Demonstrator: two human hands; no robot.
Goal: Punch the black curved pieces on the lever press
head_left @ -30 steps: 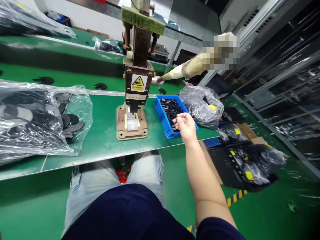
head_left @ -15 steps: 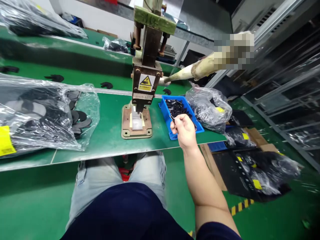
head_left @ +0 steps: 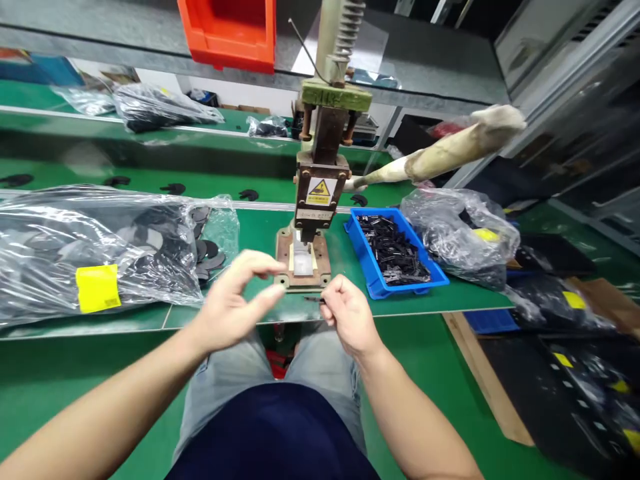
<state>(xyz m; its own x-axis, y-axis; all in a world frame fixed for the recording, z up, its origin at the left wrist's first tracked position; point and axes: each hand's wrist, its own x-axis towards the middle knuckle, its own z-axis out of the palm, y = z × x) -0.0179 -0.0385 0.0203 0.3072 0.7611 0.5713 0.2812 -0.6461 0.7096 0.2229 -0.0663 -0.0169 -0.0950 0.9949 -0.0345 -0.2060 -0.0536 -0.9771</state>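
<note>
My right hand [head_left: 347, 312] pinches a small thin black part [head_left: 314, 299] just in front of the base of a hand press [head_left: 320, 193]. Empty, with thumb and fingers spread apart, my left hand [head_left: 240, 300] hovers at the press base's left front. Under the press ram sits a pale metal fixture [head_left: 303, 260] on the brown base plate. To the right, a blue bin [head_left: 379, 291] holds a heap of similar small black parts [head_left: 393, 250].
A clear plastic bag [head_left: 65, 233] of dark flat pieces lies left. Another plastic bag [head_left: 460, 227] stands beyond the blue bin. The press's long lever [head_left: 440, 153] juts right. Several black curved pieces [head_left: 249, 195] lie along the back strip. An orange bin [head_left: 230, 33] is above.
My right hand has moved from the blue bin to the front of the press, with a small black part in its fingers. My left hand has come into view, open.
</note>
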